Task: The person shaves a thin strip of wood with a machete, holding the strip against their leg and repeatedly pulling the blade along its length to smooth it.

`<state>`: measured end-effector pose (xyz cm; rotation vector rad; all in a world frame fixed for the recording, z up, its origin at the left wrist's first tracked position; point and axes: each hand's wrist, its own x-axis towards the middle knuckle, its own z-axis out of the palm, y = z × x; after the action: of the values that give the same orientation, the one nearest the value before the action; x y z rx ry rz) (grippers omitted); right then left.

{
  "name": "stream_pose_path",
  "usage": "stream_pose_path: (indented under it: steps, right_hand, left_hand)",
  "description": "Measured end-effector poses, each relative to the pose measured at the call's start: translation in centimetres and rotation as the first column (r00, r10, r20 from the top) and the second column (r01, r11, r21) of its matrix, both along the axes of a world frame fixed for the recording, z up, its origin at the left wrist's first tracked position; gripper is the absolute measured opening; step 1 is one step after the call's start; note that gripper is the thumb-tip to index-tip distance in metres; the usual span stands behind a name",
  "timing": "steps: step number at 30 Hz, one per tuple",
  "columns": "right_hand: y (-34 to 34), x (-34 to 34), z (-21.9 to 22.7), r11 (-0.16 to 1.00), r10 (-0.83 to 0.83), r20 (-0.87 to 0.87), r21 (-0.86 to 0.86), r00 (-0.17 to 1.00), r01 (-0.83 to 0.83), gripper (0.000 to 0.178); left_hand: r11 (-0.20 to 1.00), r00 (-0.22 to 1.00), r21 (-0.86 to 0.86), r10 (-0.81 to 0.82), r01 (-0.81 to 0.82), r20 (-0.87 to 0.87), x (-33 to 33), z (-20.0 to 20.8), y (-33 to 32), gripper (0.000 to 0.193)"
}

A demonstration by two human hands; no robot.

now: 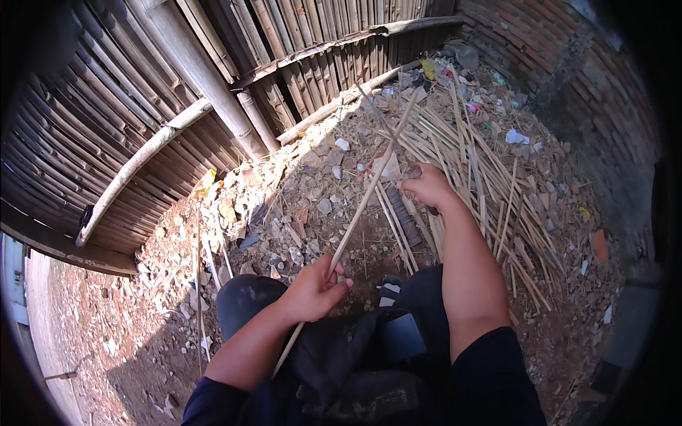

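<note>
My left hand is closed around a long, pale bamboo strip, which slants from beside my lap up to the far right. My right hand grips a long knife; the butt of its dark handle shows below my fist. The thin dark blade points to the far left and crosses the strip near its far end. Whether blade and strip touch, I cannot tell. Just below my right hand, a grey ribbed cylinder lies on the ground beside a few thin strips.
A heap of split bamboo strips spreads to the right. Ahead and left stands a bamboo fence; a brick wall rises at the far right. Stones and litter cover the ground. A dark phone-like rectangle rests on my lap.
</note>
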<state>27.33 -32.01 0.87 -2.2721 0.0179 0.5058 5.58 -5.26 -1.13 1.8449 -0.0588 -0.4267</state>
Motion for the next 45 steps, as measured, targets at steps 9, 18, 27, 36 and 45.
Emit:
stream_pose_path:
  steps: [9,18,27,36,45]
  right_hand:
    - [-0.4,-2.5,2.2,0.993,0.062,0.328,-0.119,0.943,-0.024,0.055]
    - [0.3,-3.0,1.2,0.934,0.357,0.356,-0.138,0.864,-0.329,0.039]
    - [2.4,-4.3,2.2,0.887,0.452,0.227,-0.22,0.862,-0.407,0.044]
    - [2.8,-3.6,1.3,0.881,0.415,0.205,-0.335,0.886,-0.335,0.039]
    - [2.3,-2.5,1.2,0.966,0.24,0.292,-0.162,0.926,-0.2,0.026]
  left_hand:
    - [0.831,0.978,0.556,-0.138,0.027,0.159,6.7,5.7,2.3,0.029]
    - [0.945,0.999,0.327,-0.025,0.01,0.04,5.2,3.3,2.5,0.03]
    - [0.998,0.96,0.058,0.053,-0.039,-0.274,6.0,0.5,3.6,0.029]
    - [0.999,0.987,0.051,-0.011,0.019,-0.162,5.7,1.9,3.5,0.03]
    - [0.982,0.996,-0.184,0.033,-0.047,-0.082,4.8,3.0,4.4,0.028]
